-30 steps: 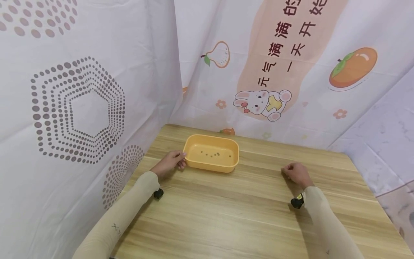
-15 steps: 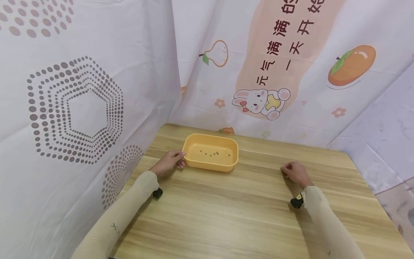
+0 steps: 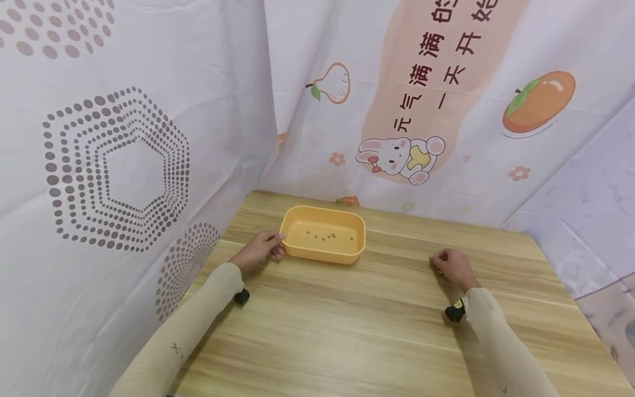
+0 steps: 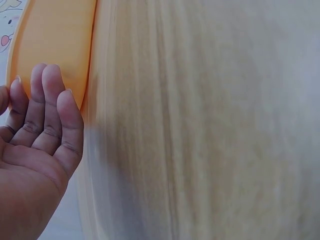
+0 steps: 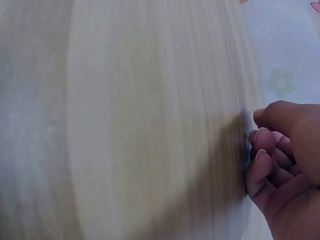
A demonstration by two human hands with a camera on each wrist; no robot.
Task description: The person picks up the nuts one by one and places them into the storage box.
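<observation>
A shallow rectangular yellow plastic basin [image 3: 324, 256] stands on the wooden table near its back left. Several small, dark, roundish bits [image 3: 323, 239] lie on its floor, too small to identify. My left hand [image 3: 258, 249] pinches the basin's left rim between thumb and forefinger. In the left wrist view, the other fingers [image 4: 51, 85] lie against the outer wall of the basin. Well to the right of the basin, my right hand [image 3: 453, 267] rests on the table, its fingers loosely curled. Nothing shows in its grasp in the right wrist view, where the thumb [image 5: 280, 116] is above the curled fingers.
The wood-grain table [image 3: 342, 325] spreads between both forearms. A white curtain with dotted patterns [image 3: 208, 110] closes off the left side, and a printed curtain [image 3: 307, 138] hangs along the back edge. A black wrist camera [image 3: 455, 311] sits beneath the right cuff.
The whole head view has shifted very slightly. Both hands and the basin hold their places on the table.
</observation>
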